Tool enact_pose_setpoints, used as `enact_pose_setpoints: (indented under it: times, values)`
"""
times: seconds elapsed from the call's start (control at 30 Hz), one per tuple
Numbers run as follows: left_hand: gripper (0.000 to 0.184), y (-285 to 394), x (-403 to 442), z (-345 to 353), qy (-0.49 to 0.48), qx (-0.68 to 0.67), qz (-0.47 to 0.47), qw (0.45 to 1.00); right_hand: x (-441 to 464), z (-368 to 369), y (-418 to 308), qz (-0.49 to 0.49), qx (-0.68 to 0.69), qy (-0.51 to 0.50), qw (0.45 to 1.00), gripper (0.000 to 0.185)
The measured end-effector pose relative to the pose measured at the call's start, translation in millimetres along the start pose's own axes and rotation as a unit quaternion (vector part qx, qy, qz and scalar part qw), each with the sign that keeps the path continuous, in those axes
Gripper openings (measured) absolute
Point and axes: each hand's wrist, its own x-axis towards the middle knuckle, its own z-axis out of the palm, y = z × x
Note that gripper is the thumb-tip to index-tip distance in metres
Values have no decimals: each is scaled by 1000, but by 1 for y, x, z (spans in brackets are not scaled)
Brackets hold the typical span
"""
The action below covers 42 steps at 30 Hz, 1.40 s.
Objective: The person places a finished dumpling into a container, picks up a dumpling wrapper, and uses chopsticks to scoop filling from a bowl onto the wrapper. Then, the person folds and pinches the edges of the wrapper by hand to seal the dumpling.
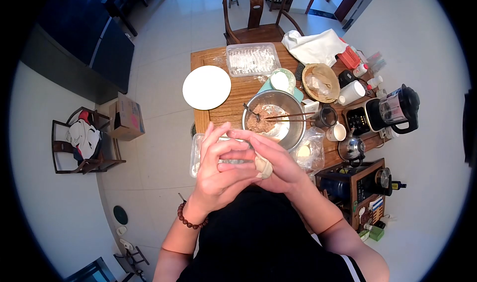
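Both my hands are raised together in front of my chest, above the table's near edge. A piece of pale dough (264,166) lies between them, partly covered by fingers. My left hand (218,167), with a beaded bracelet at the wrist, curls its fingers against the dough. My right hand (276,165) cups it from the other side. Just beyond my hands is a steel bowl (300,128) of minced filling (259,122), with chopsticks (293,118) and a dark-handled utensil in it. A clear plastic tray (195,155) is partly hidden behind my left hand.
On the wooden table (218,115) are a white plate (206,87), a floured plastic tray (253,59), a woven basket (332,85), a plastic bag with dough (308,150), a white mug (336,132) and a blender (392,108). A chair (256,13) stands at the far side.
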Motion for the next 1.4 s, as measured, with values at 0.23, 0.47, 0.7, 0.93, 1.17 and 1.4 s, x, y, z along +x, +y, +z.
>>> enact_pose_setpoints:
  times: [0.23, 0.47, 0.7, 0.93, 1.17, 1.4]
  values:
    - [29, 8, 6, 4, 28, -30, -36, 998, 0, 3, 3, -39, -18, 1, 999, 53]
    - [26, -7, -5, 8, 19, -54, -14, 998, 0, 2, 9, -64, -20, 25, 997, 51]
    - [25, 8, 7, 8, 39, -52, -65, 996, 0, 6, 12, -99, -44, 49, 993, 49]
    - [24, -12, -8, 11, 46, -90, -36, 994, 2, 6, 18, -106, -56, 59, 991, 48]
    - [58, 5, -10, 5, 116, -95, -119, 982, 11, 9, 29, -155, -54, 85, 983, 49]
    - [86, 15, -63, 21, 126, -457, -359, 804, 26, 18, 57, -276, -146, 131, 941, 41]
